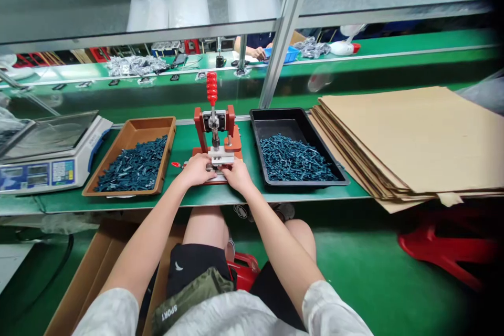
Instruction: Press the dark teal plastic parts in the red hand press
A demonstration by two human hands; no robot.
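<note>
Head view, red hand press (216,134), both hands (199,169) touching

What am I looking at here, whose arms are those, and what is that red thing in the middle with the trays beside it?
This single picture comes from a camera worn on a person's head, looking down, so the two bare arms are the wearer's own. The person sits at a green workbench. The left hand and right hand both rest at the base of a small red hand press, whose ribbed red handle stands upright. Whether they grip anything there is hidden. A brown tray sits left of the press and a black tray right of it, both holding small dark teal parts. A weighing scale stands far left and a stack of cardboard sheets far right. Across the line, another person's hand shows.
</note>
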